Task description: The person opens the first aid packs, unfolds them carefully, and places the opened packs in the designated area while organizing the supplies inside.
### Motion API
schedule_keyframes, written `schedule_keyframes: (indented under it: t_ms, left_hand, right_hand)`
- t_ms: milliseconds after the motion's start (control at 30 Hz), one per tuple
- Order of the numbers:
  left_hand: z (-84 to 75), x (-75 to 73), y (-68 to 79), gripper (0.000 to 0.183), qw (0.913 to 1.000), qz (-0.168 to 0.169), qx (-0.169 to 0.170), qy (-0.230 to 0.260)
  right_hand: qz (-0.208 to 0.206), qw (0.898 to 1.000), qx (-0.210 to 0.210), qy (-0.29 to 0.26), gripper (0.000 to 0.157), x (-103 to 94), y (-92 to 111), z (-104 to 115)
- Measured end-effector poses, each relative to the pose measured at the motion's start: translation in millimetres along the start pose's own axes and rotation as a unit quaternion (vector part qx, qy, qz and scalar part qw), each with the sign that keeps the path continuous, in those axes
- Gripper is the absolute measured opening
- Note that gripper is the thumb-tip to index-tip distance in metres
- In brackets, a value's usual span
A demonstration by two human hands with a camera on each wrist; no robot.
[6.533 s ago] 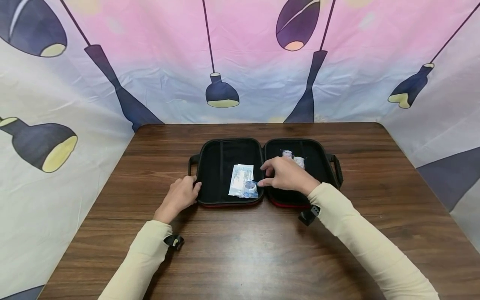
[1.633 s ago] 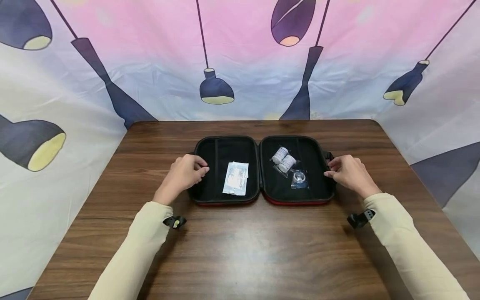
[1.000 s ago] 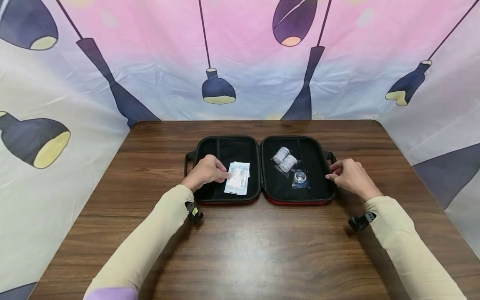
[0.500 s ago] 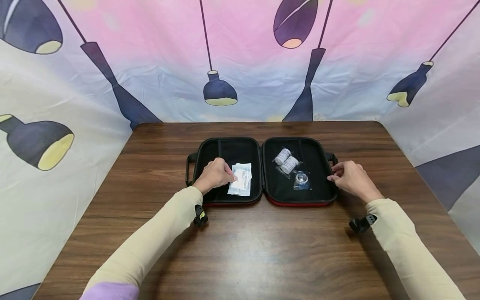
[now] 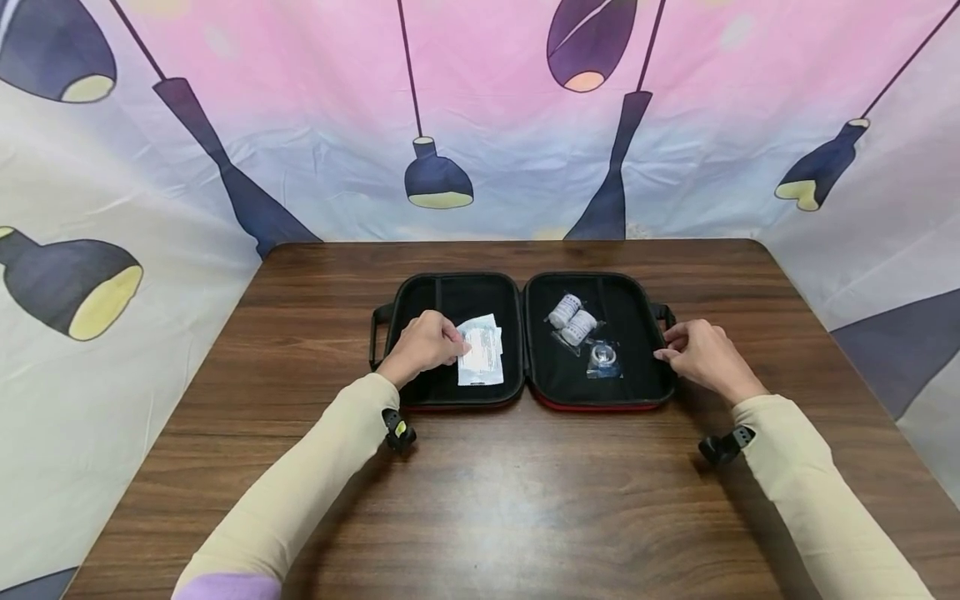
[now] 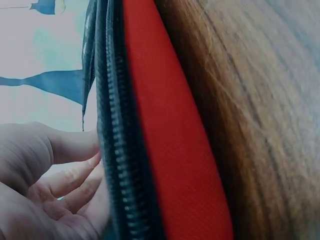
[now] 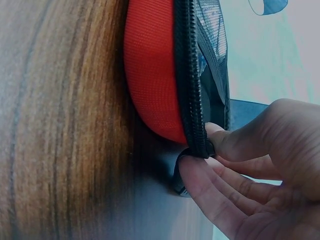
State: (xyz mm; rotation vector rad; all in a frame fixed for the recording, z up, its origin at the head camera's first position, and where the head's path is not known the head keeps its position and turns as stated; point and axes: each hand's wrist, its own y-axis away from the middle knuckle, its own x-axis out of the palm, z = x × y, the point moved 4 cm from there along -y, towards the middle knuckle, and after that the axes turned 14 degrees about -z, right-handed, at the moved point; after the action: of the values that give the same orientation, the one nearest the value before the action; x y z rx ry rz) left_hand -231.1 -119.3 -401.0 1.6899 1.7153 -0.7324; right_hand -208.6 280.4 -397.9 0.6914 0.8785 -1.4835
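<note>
A black-lined zip case (image 5: 630,396) with a red shell lies spread open on the table. My left hand (image 5: 426,343) reaches into its left half and pinches the left edge of flat white sachets (image 5: 482,360) with blue print. In the left wrist view, the fingertips of my left hand (image 6: 60,180) are hidden behind the zip rim. At the far right, my right hand (image 5: 697,354) pinches the case's outer rim beside the handle. The right wrist view shows thumb and index finger of my right hand (image 7: 260,165) on the zip edge.
Two white rolled bandages (image 5: 577,327) in clear wrap and a small clear packet with a white tape roll (image 5: 603,358) lie in the right half. A carry handle (image 5: 378,333) sticks out at the left. A printed cloth (image 5: 517,167) hangs behind the wooden table (image 5: 480,500).
The tape packet went from the left half to the right half. My left hand moved from the left rim to the sachets, which have shifted slightly. My right hand moved to the right rim.
</note>
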Motion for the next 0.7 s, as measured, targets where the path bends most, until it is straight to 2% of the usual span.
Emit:
schedule_keyframes:
  t_ms: [167, 267, 467, 700]
  left_hand:
    - [1.7, -5.1, -2.0, 0.011, 0.9982, 0.004, -0.026, 0.053]
    - [2.1, -13.5, -2.5, 0.013, 0.9965, -0.005, -0.039, 0.074]
    - [5.0, -40.7, -8.0, 0.014, 0.9937, -0.051, -0.047, 0.088]
    - [18.0, -67.6, -13.8, 0.018, 0.9868, -0.109, -0.044, 0.111]
  right_hand:
    - [0.004, 1.0, 0.002, -0.001, 0.04, -1.1, -1, 1]
    - [0.004, 1.0, 0.005, -0.002, 0.04, -0.3, -1, 0]
    - [0.0, 1.0, 0.005, -0.005, 0.039, -0.6, 0, 0]
    - [0.004, 1.0, 0.005, -0.008, 0.039, 0.2, 1, 0]
